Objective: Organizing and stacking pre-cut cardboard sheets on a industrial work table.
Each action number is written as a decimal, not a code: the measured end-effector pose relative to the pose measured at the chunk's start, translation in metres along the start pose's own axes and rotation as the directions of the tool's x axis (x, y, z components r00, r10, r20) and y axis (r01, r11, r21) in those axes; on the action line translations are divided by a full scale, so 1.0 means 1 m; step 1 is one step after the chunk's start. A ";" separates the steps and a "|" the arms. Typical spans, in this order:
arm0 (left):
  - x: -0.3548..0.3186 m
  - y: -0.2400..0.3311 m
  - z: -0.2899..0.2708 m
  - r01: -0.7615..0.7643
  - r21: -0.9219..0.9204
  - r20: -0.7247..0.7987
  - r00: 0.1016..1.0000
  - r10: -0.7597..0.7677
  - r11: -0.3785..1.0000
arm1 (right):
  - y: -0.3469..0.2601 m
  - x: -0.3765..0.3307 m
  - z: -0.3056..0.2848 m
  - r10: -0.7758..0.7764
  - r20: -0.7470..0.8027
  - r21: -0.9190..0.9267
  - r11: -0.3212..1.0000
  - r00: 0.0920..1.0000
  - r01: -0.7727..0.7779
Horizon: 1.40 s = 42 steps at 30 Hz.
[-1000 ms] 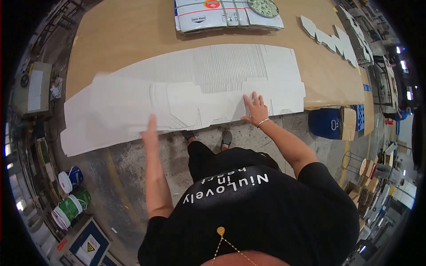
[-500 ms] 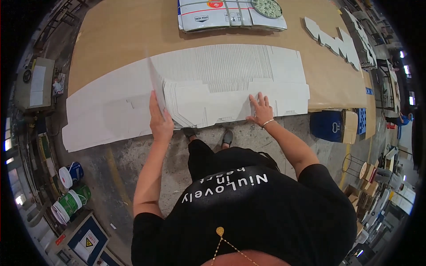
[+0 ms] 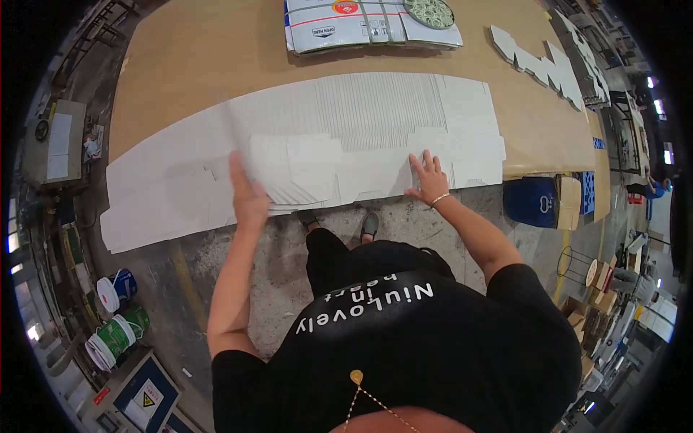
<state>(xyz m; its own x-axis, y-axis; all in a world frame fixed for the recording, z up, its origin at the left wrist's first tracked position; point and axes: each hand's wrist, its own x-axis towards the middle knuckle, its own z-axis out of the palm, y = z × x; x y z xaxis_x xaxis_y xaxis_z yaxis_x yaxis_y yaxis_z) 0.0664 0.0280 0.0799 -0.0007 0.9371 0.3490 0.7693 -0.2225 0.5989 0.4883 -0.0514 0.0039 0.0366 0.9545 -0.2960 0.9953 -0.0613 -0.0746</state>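
Note:
Flat white die-cut cardboard sheets lie fanned out in an overlapping row along the near side of the table. Left of the middle, one thin cardboard sheet stands raised and blurred. My left hand is at its near end, fingers pointing up along it and thumb on the other side; motion smears the hand. Just right of it, the near corners of several sheets show as stepped layers. My right hand rests flat on the sheets farther right, fingers spread and holding nothing.
Brown paper covers the table. A strapped white carton bundle with a round green-patterned item lies at the back. White cut-out pieces are far right. A blue bin stands beside the table; buckets stand lower left.
My left hand and the raised sheet have moved left, with the sheet tipping further that way. My right hand stays almost in place on the sheets.

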 end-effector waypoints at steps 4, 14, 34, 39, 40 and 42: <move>0.001 0.018 -0.013 -0.072 -0.013 0.001 0.997 0.072 0.997 | 0.001 0.004 -0.005 -0.001 0.016 -0.002 1.000 1.000 0.001; -0.043 -0.126 -0.017 0.582 -0.292 0.208 0.813 -0.543 0.759 | -0.014 0.010 -0.008 -0.072 0.004 -0.011 0.997 0.997 0.072; 0.015 0.033 -0.005 0.015 0.087 0.405 0.913 -0.049 0.996 | 0.034 -0.010 0.001 0.038 0.007 -0.024 0.999 0.999 -0.038; -0.036 -0.075 -0.010 0.516 -0.853 0.336 0.659 -0.673 0.081 | 0.028 -0.002 -0.005 0.016 0.011 -0.033 0.999 1.000 -0.016; -0.037 -0.083 -0.005 0.629 -0.776 0.397 0.550 -0.735 0.052 | 0.033 -0.006 -0.004 0.042 0.010 -0.037 0.998 0.999 -0.041; -0.053 -0.129 -0.014 0.703 -0.711 0.391 0.421 -0.818 0.022 | 0.020 -0.001 -0.008 -0.008 -0.011 -0.033 0.999 1.000 0.008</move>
<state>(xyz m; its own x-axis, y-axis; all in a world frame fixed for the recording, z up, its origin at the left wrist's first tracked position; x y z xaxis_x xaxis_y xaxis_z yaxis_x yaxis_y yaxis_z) -0.0422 0.0033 -0.0056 -0.3797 0.6821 -0.6249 -0.4378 0.4625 0.7710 0.5091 -0.0510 0.0106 0.0296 0.9580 -0.2853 0.9980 -0.0444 -0.0454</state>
